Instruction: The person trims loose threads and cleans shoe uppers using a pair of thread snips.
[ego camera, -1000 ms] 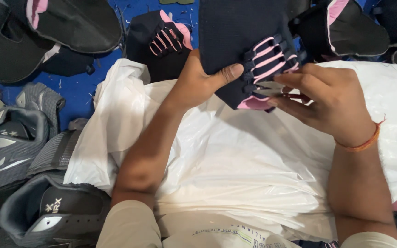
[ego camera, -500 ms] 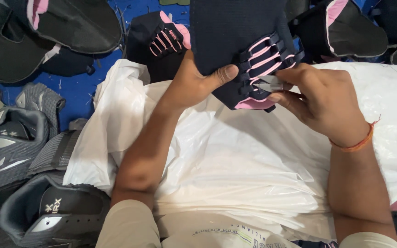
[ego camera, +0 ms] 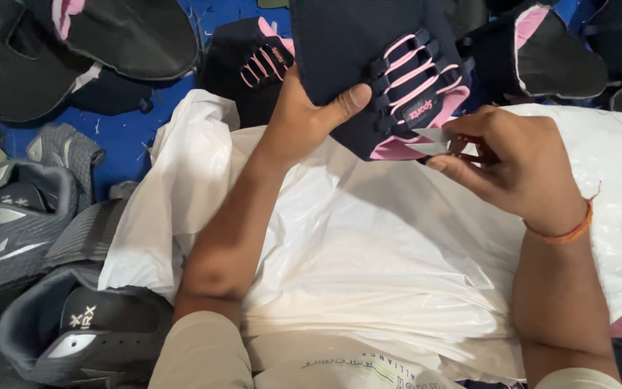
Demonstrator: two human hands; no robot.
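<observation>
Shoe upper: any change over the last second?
Little. The shoe upper shifted slightly left and up in view. The right hand now pinches a white tag at its lower edge. Left hand holds it as before; white bag unchanged.

A dark navy shoe upper with pink laces threaded through its loops and a pink lining edge is held up flat, lace side facing the camera. The left thumb lies across its lower edge; the right fingertips pinch a small white tag at its bottom corner.
</observation>
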